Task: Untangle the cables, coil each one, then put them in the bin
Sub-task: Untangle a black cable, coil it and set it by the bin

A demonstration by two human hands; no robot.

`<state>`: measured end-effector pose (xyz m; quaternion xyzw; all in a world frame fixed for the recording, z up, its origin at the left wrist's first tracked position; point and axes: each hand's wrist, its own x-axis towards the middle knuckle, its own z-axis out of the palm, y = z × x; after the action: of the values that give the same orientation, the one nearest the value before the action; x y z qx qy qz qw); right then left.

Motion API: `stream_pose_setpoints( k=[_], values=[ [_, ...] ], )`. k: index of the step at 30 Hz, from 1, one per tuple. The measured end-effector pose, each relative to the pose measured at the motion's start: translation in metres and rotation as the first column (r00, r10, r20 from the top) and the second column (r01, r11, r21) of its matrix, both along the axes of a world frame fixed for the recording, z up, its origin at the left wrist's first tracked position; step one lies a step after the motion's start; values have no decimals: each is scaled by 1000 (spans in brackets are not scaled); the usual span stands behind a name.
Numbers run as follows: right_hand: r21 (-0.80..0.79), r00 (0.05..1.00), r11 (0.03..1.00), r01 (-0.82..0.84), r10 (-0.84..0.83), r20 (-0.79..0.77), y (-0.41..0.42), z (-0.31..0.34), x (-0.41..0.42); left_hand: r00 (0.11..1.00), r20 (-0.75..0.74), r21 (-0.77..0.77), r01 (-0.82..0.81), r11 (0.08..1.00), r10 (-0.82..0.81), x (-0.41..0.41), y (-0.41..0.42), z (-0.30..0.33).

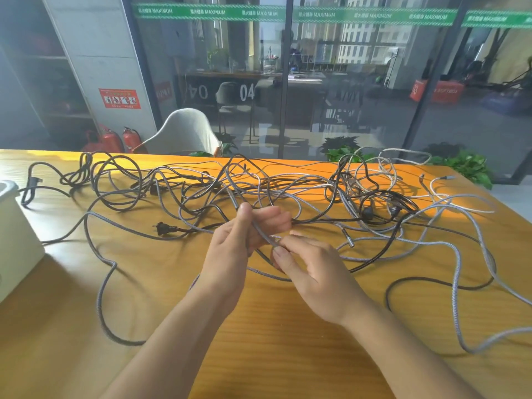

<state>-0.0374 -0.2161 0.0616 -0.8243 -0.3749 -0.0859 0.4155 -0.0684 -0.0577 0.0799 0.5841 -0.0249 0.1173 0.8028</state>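
Table (273, 341): orange-brown wood top filling the lower half of the view; it carries everything below.
Cable tangle (288, 194): many black, grey and pale braided cables, looped through one another from 9 o'clock to 3 o'clock across the far half of the table; none coiled yet, so by my reading the task is at its untangling start.
Bin (17, 240): white, at 9 o'clock on the table's left edge, only partly in view; no cable shows inside the part seen.
Left hand (239, 243): raised at the centre, thumb and fingers (244, 211) pinching a grey braided cable (259, 230) just below its metal end.
Right hand (305, 269): just beside the left, toward 4 o'clock; its fingertips pinch the same grey braided cable a little lower down.
Black plug (161, 228): two-pin, lying free at 9 o'clock of the hands, apart from them.
Silver connector (349, 243): small loose end at 3 o'clock of the hands.
Handling: the cables look light, limp and springy; braided sleeves should give good grip, while smooth black ones may slip.
Where to hold: near a free end, feeding it back through loops; hard pulling would likely tighten knots.
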Motion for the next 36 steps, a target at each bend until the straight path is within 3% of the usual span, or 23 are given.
stream_pose_setpoints(
  k=[3,12,16,18,21,25,33,36],
  values=[
    [-32,999,999,-30,31,16,-3,-2,5,999,-18,-104,27,994,-29,0,3,4],
    [-28,996,996,-87,87,9,7,2,-6,984,-64,-70,162,984,-167,-7,2,5],
    [-44,990,991,-125,122,-67,10,-4,-8,980,-120,-55,152,987,-158,-11,1,11],
    [-114,985,981,-154,143,-98,8,-9,-4,977,-133,-120,148,982,-164,-11,1,14],
    [-312,975,925,-216,222,-18,7,-19,4,977,-63,-297,175,939,-202,-9,9,18],
    [-373,971,917,-140,201,130,2,-18,26,961,-25,-376,247,893,-277,-11,24,23],
    [-187,916,982,35,44,399,-30,9,46,929,-46,-328,333,884,-367,-16,39,32],
    [-28,915,1000,3,8,403,-40,30,32,910,-9,-350,386,853,-415,-15,43,31]
  ],
)
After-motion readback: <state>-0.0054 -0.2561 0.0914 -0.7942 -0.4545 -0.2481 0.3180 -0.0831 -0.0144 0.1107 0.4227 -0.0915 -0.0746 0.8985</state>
